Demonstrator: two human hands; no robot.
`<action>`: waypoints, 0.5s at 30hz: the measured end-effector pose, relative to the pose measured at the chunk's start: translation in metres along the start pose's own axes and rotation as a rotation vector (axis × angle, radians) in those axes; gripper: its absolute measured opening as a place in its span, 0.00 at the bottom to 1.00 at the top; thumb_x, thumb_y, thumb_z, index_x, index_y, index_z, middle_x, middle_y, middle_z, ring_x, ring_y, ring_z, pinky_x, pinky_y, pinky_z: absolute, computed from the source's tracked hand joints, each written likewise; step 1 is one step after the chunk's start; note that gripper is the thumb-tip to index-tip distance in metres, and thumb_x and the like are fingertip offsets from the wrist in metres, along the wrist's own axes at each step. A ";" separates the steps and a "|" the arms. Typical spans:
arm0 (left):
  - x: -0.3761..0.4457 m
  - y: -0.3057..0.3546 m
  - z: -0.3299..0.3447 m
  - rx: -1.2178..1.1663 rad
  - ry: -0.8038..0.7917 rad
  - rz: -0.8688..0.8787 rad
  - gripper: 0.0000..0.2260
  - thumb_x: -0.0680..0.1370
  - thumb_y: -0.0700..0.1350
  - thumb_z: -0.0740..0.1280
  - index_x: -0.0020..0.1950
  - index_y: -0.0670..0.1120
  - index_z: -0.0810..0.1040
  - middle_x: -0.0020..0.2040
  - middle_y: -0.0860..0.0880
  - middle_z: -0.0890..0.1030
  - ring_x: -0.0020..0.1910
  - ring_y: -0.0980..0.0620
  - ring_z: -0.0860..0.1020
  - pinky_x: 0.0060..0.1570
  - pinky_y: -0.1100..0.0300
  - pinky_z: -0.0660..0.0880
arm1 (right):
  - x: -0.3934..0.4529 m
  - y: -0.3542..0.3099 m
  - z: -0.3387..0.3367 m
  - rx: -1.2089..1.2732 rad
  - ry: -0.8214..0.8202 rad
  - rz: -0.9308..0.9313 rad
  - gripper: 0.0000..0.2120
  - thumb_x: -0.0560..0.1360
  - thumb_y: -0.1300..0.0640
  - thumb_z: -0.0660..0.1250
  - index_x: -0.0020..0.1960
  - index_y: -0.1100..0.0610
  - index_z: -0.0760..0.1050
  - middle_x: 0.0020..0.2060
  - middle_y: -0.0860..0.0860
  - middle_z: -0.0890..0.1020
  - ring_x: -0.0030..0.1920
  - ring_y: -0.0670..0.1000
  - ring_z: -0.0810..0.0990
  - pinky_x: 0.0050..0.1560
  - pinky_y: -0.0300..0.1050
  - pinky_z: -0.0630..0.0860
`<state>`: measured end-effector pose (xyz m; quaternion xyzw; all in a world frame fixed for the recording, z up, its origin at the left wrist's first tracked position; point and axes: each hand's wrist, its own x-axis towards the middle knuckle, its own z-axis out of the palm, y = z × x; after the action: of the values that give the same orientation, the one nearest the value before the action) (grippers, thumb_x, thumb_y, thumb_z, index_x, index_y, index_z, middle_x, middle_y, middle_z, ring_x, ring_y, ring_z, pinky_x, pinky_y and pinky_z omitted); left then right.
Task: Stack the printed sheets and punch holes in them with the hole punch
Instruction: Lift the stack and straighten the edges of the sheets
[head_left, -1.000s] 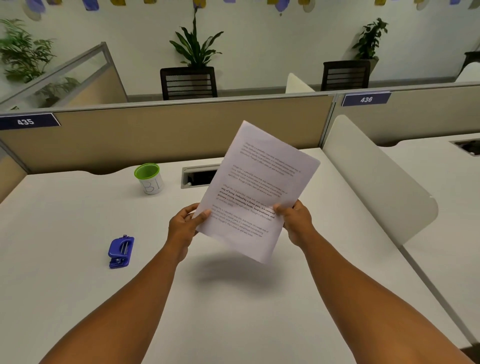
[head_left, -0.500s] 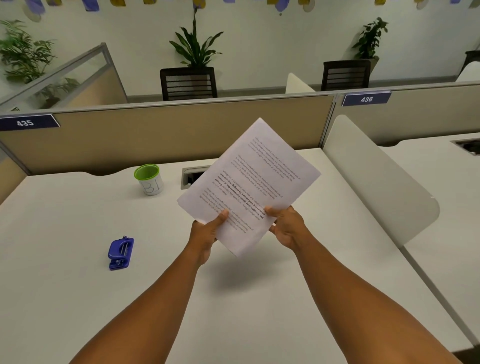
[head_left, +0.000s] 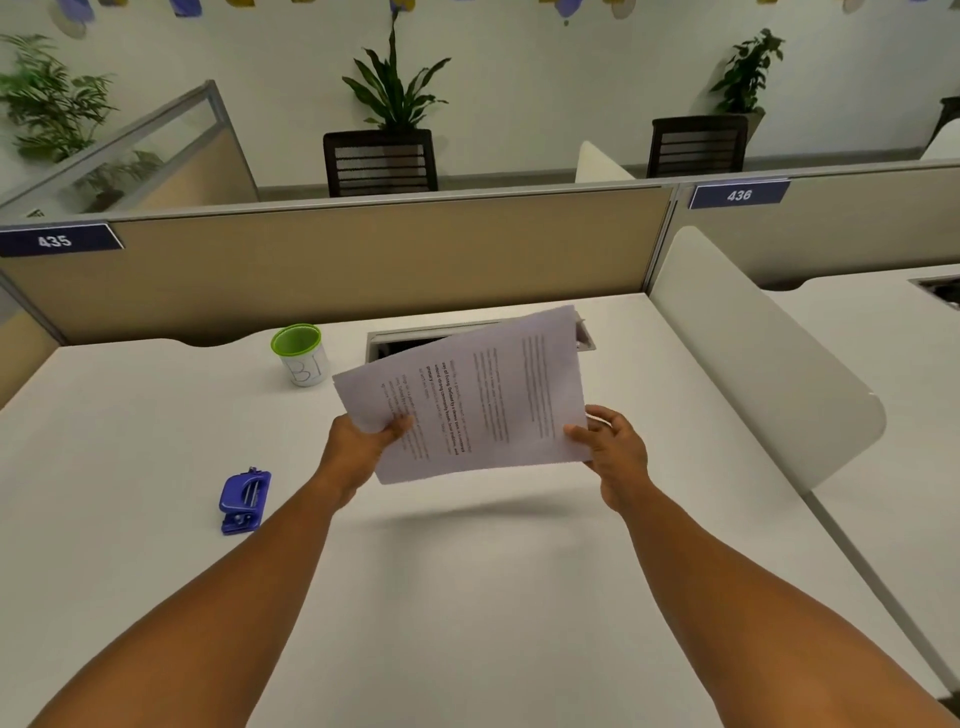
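Hands (head_left: 363, 447) pinching printed sheets (head_left: 478, 395) aloft

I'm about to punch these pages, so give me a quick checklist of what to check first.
1. Both hands on the sheets: ok, left hand and right hand grip opposite edges.
2. Edges squared: cannot tell.
3. Sheets resting on the desk: not ok, held above it.
4. Hole punch in view: ok, on the desk to the left, untouched.
5. Cup out of the way: ok.

At frame centre the printed sheets (head_left: 478, 395) hang above the surface (head_left: 467, 597); hole punch (head_left: 244, 501) lower left, cup (head_left: 301, 356) upper left behind it.
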<state>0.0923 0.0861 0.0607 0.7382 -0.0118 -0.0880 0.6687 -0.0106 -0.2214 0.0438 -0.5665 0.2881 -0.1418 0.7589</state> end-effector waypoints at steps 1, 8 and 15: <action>0.000 0.000 -0.002 0.019 0.003 0.012 0.12 0.70 0.49 0.77 0.52 0.54 0.81 0.47 0.57 0.85 0.46 0.56 0.83 0.38 0.65 0.80 | 0.000 0.001 -0.001 -0.066 -0.016 -0.014 0.17 0.70 0.65 0.75 0.55 0.53 0.76 0.49 0.52 0.85 0.49 0.53 0.84 0.43 0.42 0.79; -0.006 -0.012 0.006 0.064 0.030 0.015 0.13 0.72 0.47 0.76 0.54 0.56 0.79 0.47 0.57 0.84 0.46 0.54 0.82 0.39 0.65 0.80 | 0.001 0.013 0.001 -0.334 -0.068 -0.065 0.10 0.72 0.64 0.73 0.50 0.54 0.79 0.48 0.49 0.84 0.50 0.53 0.82 0.48 0.43 0.79; -0.019 -0.031 0.012 0.087 -0.012 -0.012 0.16 0.71 0.47 0.77 0.56 0.56 0.79 0.50 0.55 0.84 0.49 0.56 0.81 0.40 0.68 0.80 | -0.003 0.023 -0.004 -0.418 -0.086 -0.063 0.16 0.70 0.67 0.72 0.54 0.53 0.78 0.47 0.48 0.83 0.50 0.52 0.81 0.45 0.40 0.78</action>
<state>0.0683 0.0799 0.0308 0.7661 -0.0153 -0.0959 0.6353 -0.0180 -0.2161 0.0224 -0.7259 0.2607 -0.0785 0.6316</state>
